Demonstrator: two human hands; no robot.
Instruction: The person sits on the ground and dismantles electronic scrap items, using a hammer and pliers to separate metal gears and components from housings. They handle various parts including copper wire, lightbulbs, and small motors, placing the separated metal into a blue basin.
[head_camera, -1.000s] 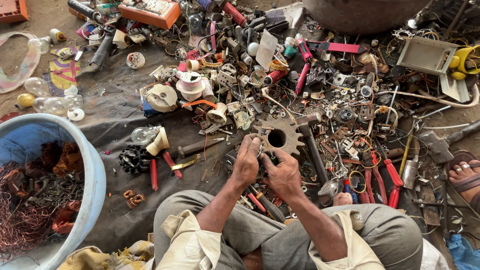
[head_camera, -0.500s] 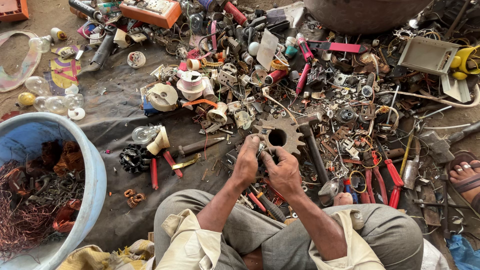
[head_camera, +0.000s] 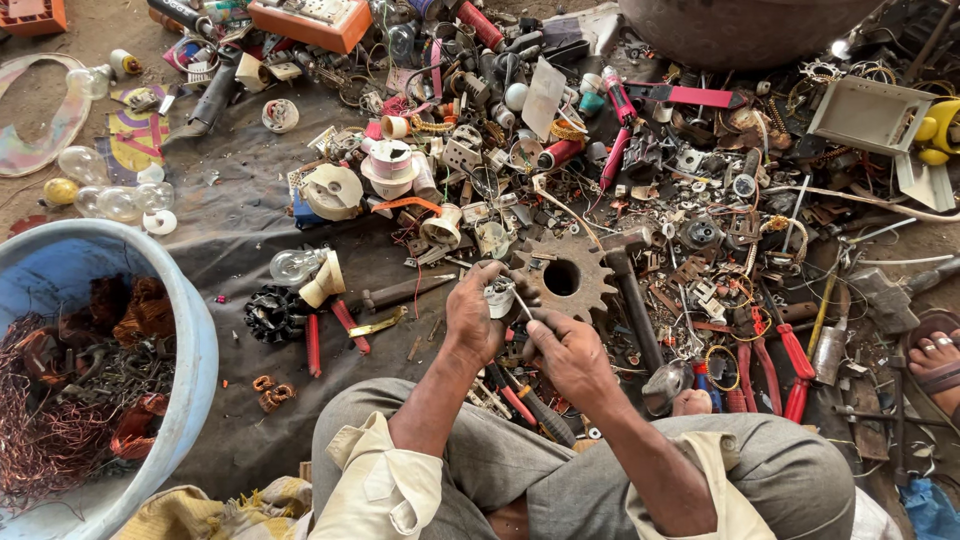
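Note:
My left hand (head_camera: 473, 320) grips a small white and metal electrical part (head_camera: 499, 297) just above my knees. Beside it, my right hand (head_camera: 567, 352) holds a thin metal tool (head_camera: 520, 303) whose tip touches that part. Both hands hover over a dark cloth (head_camera: 235, 225) on the ground. A rusty toothed gear (head_camera: 565, 278) lies right behind the hands. A hammer (head_camera: 640, 320) lies to the right of the gear.
A blue tub (head_camera: 190, 340) with copper wire (head_camera: 50, 440) stands at my left. Red-handled pliers (head_camera: 330, 335) lie left of my hands, more red pliers (head_camera: 790, 365) at right. Scrap parts, bulbs (head_camera: 120, 200) and tape rolls crowd the cloth. Another person's sandalled foot (head_camera: 935, 355) is at far right.
The hands have stayed in place over the cloth; the fingers shifted slightly on the small part. The view has tilted a little.

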